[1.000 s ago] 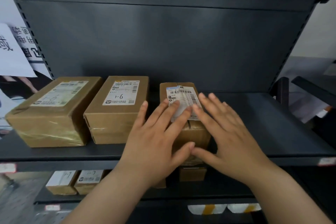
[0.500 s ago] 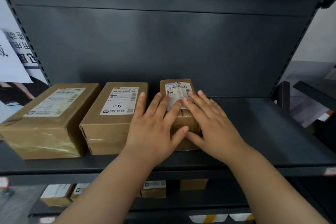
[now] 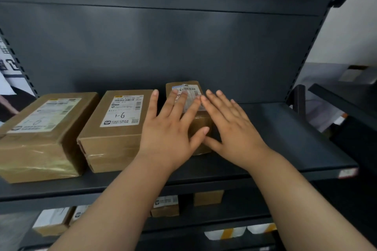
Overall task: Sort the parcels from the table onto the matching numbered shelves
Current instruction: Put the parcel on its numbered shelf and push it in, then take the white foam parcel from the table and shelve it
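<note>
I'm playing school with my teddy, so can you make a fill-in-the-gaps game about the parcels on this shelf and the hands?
1. The shelf under the hands holds ___ parcels.
2. The left hand and right hand lie flat on the ___ parcel.
3. That parcel is at the ___ end of the row.
4. The middle parcel has a white ___ on top.

Missing words: three; smallest; right; label.

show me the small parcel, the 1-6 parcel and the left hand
small parcel (image 3: 191, 88), head view, top label
1-6 parcel (image 3: 122, 111), head view, white label
left hand (image 3: 167, 130), head view, back of hand
</note>
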Tool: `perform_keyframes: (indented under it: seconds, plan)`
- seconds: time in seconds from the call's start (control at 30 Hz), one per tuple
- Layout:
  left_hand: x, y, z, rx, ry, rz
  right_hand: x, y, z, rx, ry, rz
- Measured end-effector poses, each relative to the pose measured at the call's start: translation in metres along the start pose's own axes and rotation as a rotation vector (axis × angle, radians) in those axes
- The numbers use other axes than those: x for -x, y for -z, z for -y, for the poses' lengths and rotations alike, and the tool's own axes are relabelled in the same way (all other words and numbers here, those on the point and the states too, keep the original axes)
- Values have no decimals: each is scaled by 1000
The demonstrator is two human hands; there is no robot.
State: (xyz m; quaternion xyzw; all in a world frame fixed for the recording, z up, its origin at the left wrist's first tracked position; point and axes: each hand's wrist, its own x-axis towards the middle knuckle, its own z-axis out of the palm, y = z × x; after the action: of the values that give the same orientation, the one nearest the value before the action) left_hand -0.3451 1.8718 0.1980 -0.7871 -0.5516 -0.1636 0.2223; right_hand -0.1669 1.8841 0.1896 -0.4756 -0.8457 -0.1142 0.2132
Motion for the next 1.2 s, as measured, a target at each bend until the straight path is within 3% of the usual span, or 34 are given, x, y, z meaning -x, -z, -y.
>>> perform_keyframes:
  seconds: [0.17, 0.53, 0.83, 1.03, 1.2]
  plan:
    - [3, 8, -15, 81, -127, -19, 33, 21, 6, 88, -134, -24]
    - [40, 20, -133, 344, -641, 36, 211, 80, 50, 384, -723, 53]
    - [149, 79, -269, 573, -1175, 49, 383, 154, 149, 536, -1269, 139]
    - [225, 136, -347, 652, -1389, 39, 483, 196, 209, 572, -1511, 102]
    - [303, 197, -413, 748, -1469, 49, 573, 243, 261, 581, -1658, 115]
